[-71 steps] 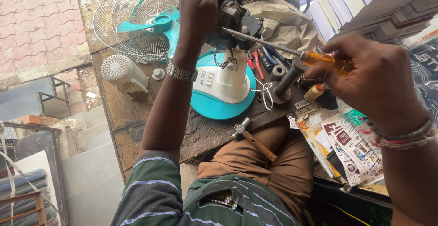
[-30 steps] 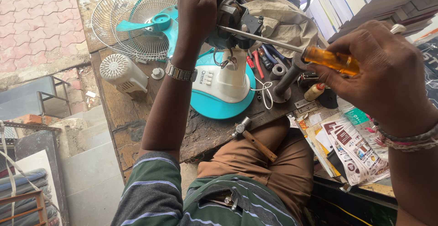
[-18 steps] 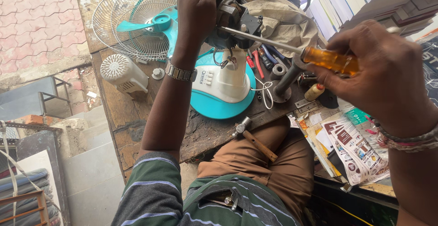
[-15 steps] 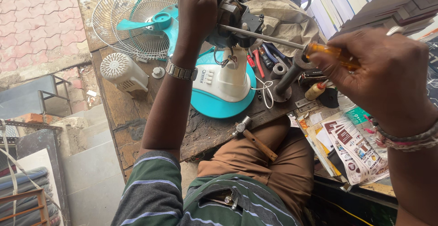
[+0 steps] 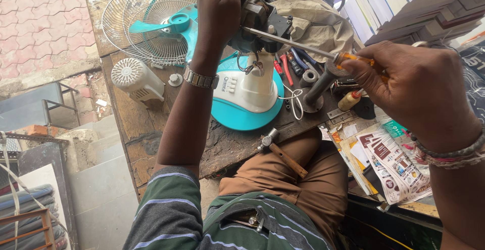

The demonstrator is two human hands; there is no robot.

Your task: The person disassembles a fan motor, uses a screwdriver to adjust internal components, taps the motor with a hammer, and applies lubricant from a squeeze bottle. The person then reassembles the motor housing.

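Observation:
My left hand (image 5: 222, 7) grips the dark motor (image 5: 260, 20) of a table fan, above the fan's white and teal base (image 5: 247, 98). My right hand (image 5: 419, 86) holds a screwdriver (image 5: 303, 45) by its orange handle. The long metal shaft points left, and its tip touches the motor beside my left fingers. A metal watch (image 5: 200, 80) sits on my left wrist, beaded bracelets on the right.
On the worn wooden bench (image 5: 146, 129) lie a wire fan guard with teal blade (image 5: 151, 22), a white motor cover (image 5: 135, 78), a hammer (image 5: 280, 151), a metal pipe stand (image 5: 316, 88), red-handled tools (image 5: 283, 68), a cloth (image 5: 316, 22) and printed leaflets (image 5: 389, 164).
My right hand has shifted slightly down and turned on the screwdriver handle. The tip stays at the motor, and my left hand keeps its grip.

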